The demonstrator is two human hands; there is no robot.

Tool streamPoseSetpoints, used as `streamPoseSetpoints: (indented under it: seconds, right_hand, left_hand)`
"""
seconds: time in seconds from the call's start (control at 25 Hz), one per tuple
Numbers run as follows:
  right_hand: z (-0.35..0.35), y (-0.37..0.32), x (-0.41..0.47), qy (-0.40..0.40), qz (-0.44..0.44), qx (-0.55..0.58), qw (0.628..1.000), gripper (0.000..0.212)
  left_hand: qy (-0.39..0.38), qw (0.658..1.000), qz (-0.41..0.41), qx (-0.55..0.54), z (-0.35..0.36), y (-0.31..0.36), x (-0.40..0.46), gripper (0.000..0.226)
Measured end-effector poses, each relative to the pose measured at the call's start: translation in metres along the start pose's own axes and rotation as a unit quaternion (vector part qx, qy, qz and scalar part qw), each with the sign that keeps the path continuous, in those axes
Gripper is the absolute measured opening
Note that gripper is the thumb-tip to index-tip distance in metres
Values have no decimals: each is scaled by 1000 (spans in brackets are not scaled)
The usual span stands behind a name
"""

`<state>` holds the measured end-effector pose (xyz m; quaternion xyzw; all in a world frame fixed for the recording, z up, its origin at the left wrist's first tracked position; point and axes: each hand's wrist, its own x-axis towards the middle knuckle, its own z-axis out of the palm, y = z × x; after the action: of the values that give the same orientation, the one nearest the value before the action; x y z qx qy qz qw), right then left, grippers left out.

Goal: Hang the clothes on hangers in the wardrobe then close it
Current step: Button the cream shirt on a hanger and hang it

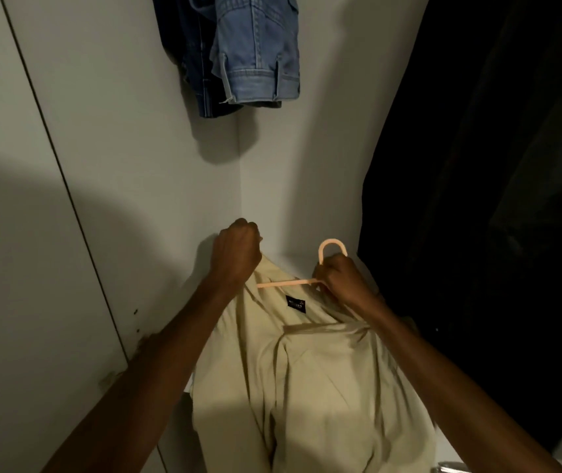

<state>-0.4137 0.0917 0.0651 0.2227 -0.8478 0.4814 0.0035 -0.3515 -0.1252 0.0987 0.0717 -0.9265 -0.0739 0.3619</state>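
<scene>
A home wardrobe interior: plain white panels (pixel 129 141) meet in a corner, denim garments (pixel 238 52) hang at twelve o'clock, dark clothing (pixel 494 165) fills three o'clock, and a beige shirt (pixel 306 387) on a plastic hanger (pixel 332 245) lies at six.

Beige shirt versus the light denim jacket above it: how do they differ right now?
The beige shirt is low in the wardrobe, handled by both hands; the light denim jacket already hangs above, untouched. The left hand grips the shirt's shoulder while the right hand holds the pink hanger at its collar; the jacket's hanger is out of view. The shirt is plain beige and rumpled; the jacket is blue and hangs straight. Both are tops.
</scene>
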Motion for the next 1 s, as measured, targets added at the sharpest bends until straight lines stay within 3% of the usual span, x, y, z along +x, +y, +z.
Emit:
streamPoseSetpoints:
  seconds: [0.12, 0.2, 0.32, 0.4, 0.52, 0.64, 0.76, 0.8, 0.88, 0.92, 1.0]
  right_hand:
    - [12, -8, 26, -85, 42, -45, 994, 20]
    - [29, -3, 36, -89, 51, -63, 993, 11]
    - [52, 16, 41, -73, 60, -26, 995, 19]
    - [57, 30, 41, -66, 71, -1, 995, 19]
    - [52, 39, 38, -96, 59, 30, 993, 20]
    - [51, 48, 37, -130, 53, 69, 988, 21]
    - [56, 51, 34, -70, -4, 143, 987, 22]
    - [56, 50, 35, -55, -21, 160, 985, 22]
    - [51, 48, 35, -63, -45, 148, 986, 23]
    - [47, 46, 35, -76, -45, 132, 987, 24]
    - [39, 44, 34, -93, -36, 113, 989, 21]
  left_hand:
    - [-8, 1000, -18, -17, 21, 32, -24, 11]
    - [-25, 999, -24, -37, 41, 51, -49, 11]
    - [-40, 994, -45, -92, 68, 62, -86, 11]
    - [-47, 982, -106, -152, 78, 56, -100, 14]
    - [-31, 944, -241, -221, 76, 35, -102, 40]
    - [4, 961, -224, -162, 78, 1, -97, 27]
    - [-151, 969, -181, -77, 82, -22, -76, 29]
    - [-228, 947, -199, -107, 82, -26, -66, 35]
    - [-340, 873, -256, -238, 74, -27, -53, 29]
    - [-362, 847, -254, -294, 72, -29, -49, 24]
    - [-355, 832, -201, -376, 72, -34, -44, 24]
